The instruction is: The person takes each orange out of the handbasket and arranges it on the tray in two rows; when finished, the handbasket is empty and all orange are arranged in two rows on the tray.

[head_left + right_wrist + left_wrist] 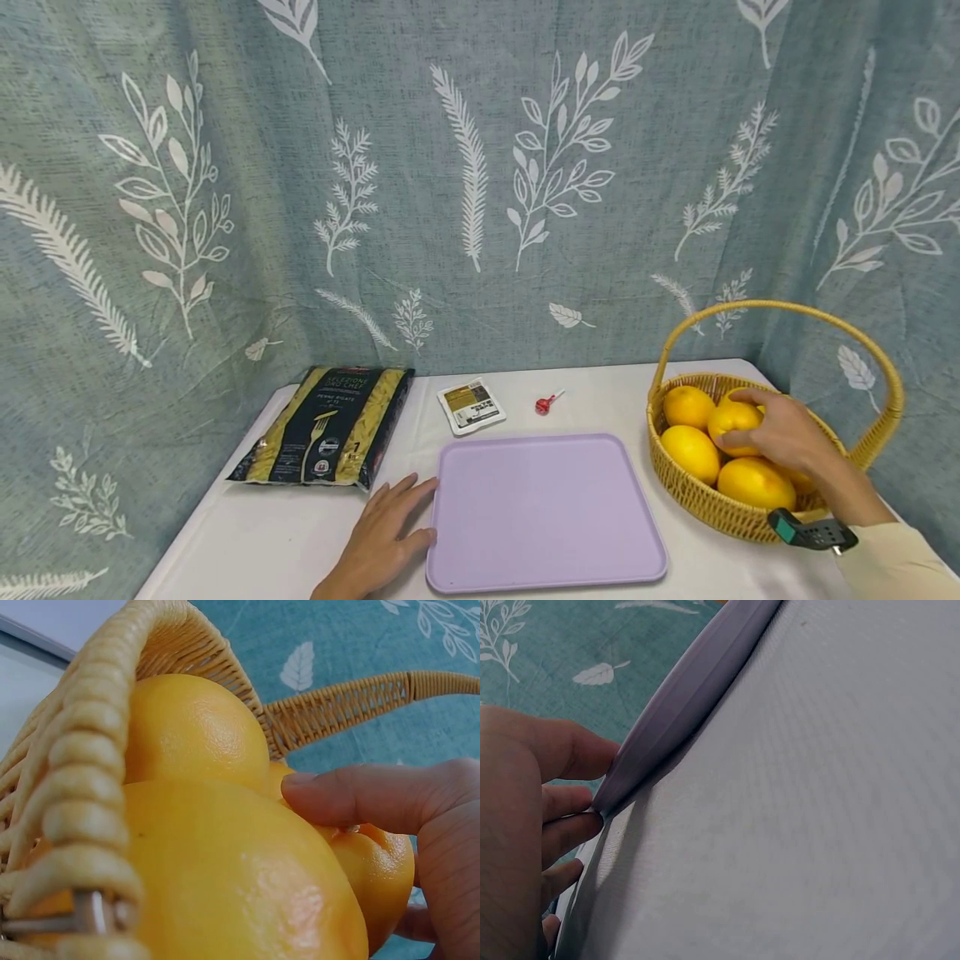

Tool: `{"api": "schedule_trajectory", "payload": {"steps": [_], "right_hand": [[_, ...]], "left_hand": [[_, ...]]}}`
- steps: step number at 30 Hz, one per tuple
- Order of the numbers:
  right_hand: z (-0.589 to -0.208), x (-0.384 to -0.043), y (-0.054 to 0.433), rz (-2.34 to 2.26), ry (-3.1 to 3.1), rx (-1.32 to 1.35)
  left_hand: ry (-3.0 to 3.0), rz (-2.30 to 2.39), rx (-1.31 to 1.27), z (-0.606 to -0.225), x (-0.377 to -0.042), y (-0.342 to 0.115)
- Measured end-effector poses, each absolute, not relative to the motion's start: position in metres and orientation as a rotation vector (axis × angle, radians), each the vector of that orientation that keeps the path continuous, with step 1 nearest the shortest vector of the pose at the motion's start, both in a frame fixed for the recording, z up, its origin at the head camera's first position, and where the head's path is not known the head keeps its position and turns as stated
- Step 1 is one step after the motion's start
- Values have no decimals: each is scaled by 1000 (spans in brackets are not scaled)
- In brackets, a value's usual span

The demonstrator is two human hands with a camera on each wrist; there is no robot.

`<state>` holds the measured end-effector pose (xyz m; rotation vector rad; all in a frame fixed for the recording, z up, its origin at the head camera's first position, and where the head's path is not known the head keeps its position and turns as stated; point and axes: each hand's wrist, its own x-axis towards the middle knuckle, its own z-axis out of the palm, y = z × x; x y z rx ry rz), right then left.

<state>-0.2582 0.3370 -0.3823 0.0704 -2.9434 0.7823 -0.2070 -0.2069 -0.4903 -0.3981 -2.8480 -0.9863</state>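
Observation:
My right hand [783, 429] reaches into a wicker basket [693, 492]. Its thumb and fingers are curled round an orange [726, 421]; in the right wrist view this orange [379, 881] has a dented top with a stem. Several other yellow-orange fruits [690, 454] lie packed around it, and a large one [240, 870] hides part of it. At the tray's left side my left hand [382, 533] lies with fingers extended, thumb and fingertips touching the rim of a lilac tray [547, 512]. In the left wrist view the fingertips meet the tray's edge [679, 697].
A dark pasta bag [322, 429] lies at the left of the white-covered table. Behind the tray are a small flat packet [471, 406] and a red lollipop [543, 406]. The basket's tall handle [780, 305] arches above the right hand. A patterned curtain [480, 208] hangs behind.

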Motion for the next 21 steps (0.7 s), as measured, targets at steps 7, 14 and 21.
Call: {"api": "schedule_trajectory", "payload": {"steps": [7, 14, 21], "right_hand": [[-382, -257, 337, 774, -2914, 79], [-379, -257, 334, 761, -2873, 104], [-373, -257, 330, 775, -2861, 110]], "left_hand": [[-2845, -980, -409, -488, -207, -207], [-2844, -995, -406, -487, -205, -206], [-2845, -992, -400, -489, -205, -206]]}}
